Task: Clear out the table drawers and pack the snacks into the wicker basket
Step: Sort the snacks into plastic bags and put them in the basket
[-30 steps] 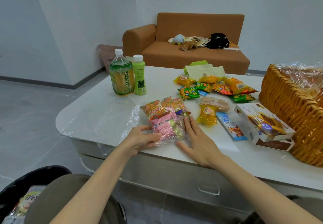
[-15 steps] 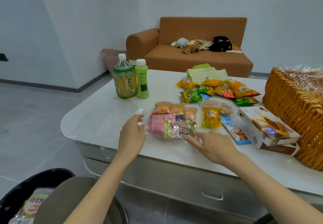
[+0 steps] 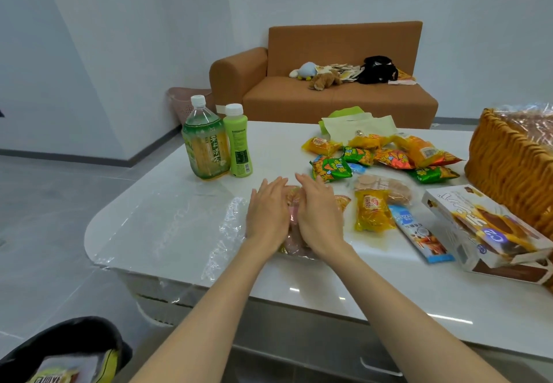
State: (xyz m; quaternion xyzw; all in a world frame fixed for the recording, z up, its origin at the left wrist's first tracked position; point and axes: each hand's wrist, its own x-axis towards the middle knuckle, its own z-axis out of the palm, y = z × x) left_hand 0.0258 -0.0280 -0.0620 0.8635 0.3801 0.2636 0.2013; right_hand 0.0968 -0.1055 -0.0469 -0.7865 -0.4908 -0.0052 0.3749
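A home living room: an orange-brown sofa (image 3: 329, 104) stands against white walls with plush toys (image 3: 324, 79) on its seat, a pink plastic basket (image 3: 179, 104) sits beside it on the grey tiled floor (image 3: 45, 218), and a low white surface (image 3: 269, 134) carries snack packets (image 3: 330, 168) and two drink bottles (image 3: 206, 149).

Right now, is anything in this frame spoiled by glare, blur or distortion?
Head view: light glints off the table and off the bag; left hand and right hand look slightly soft; wide-angle bend tilts the walls; tea bottle label reads sharp.
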